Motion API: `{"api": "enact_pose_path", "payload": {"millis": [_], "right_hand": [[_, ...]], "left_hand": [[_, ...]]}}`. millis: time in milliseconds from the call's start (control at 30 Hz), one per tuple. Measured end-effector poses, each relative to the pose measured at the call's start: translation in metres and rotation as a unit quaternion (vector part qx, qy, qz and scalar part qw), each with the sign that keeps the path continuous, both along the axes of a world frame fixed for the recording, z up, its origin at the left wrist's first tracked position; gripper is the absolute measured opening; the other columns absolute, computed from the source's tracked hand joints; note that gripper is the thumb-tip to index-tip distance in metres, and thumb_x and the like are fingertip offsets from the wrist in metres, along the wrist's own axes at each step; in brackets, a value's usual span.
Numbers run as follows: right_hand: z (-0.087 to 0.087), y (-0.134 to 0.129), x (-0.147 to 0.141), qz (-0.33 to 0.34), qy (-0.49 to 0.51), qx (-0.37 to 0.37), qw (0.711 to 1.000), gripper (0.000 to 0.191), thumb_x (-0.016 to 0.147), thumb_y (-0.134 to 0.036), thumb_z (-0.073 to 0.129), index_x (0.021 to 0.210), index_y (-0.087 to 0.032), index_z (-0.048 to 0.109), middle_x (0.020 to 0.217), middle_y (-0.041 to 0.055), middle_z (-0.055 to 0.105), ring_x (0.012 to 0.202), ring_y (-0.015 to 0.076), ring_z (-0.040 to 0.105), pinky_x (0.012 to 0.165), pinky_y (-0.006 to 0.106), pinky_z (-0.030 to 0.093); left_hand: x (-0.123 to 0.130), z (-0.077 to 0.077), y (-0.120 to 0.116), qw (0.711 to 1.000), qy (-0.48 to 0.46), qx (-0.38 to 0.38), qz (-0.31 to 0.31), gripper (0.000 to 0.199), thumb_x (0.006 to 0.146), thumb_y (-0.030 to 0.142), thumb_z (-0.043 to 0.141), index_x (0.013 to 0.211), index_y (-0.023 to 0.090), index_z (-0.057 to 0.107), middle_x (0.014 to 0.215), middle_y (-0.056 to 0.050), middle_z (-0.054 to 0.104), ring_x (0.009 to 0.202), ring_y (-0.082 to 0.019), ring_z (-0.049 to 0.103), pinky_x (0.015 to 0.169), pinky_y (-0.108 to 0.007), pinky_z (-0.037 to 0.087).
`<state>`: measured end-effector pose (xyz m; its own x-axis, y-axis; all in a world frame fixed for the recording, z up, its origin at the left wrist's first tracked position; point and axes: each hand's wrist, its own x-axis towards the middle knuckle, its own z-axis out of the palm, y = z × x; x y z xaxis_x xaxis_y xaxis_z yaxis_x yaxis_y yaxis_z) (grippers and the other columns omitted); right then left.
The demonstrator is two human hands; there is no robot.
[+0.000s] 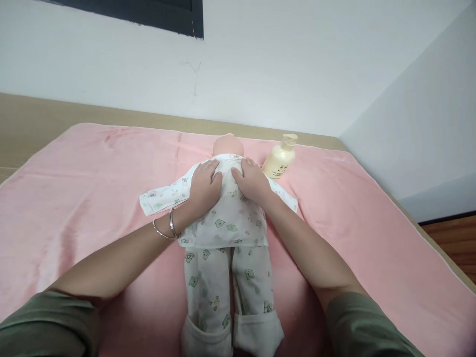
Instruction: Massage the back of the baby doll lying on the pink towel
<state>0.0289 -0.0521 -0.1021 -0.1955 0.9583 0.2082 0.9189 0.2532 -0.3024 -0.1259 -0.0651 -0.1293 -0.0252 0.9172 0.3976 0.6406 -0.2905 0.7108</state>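
Note:
A baby doll [226, 145] lies stretched out on a pink sheet, its bald head pointing away from me. It wears a white top [226, 223] and white trousers [208, 282], both printed with small animals; the trouser legs have thick turned-up cuffs. My left hand [206, 184] rests flat on the left side of the doll's upper body, fingers stretched out. On the right side, near the shoulder, my right hand [253, 182] lies in the same way with its thumb apart. Both hands touch the top and hold nothing. The doll's face is not visible.
A cream pump bottle [280, 157] stands beside the doll's right-hand sleeve. The pink sheet [111, 198] spreads over a wooden surface [44, 116] that meets a white wall [260, 64]. A dark-framed panel [167, 15] is set in the wall, upper left.

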Motion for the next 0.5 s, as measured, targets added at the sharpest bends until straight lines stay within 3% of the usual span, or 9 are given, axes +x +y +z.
{"api": "enact_pose_path", "payload": {"millis": [333,500], "right_hand": [[-0.003,-0.003,0.000,-0.012,-0.007,0.004,1.000,0.064,0.103,-0.041,0.034,0.144,0.005,0.049,0.153,0.0287,0.050,0.146,0.0370,0.044,0.121,0.051,0.035],[0.005,0.002,0.012,0.024,-0.014,-0.031,0.999,0.062,0.103,-0.050,0.034,0.142,-0.006,0.053,0.150,0.0230,0.056,0.138,0.0375,0.053,0.112,0.051,0.044]], "left_hand": [[-0.001,-0.001,-0.001,1.000,0.016,-0.011,0.002,0.049,0.090,0.028,0.038,0.130,0.014,0.064,0.140,-0.012,0.065,0.133,-0.028,0.057,0.122,-0.049,0.041],[-0.001,0.002,-0.001,0.999,0.053,-0.001,-0.006,0.048,0.093,0.026,0.036,0.130,0.012,0.062,0.138,-0.015,0.065,0.130,-0.028,0.058,0.119,-0.049,0.042]]}}
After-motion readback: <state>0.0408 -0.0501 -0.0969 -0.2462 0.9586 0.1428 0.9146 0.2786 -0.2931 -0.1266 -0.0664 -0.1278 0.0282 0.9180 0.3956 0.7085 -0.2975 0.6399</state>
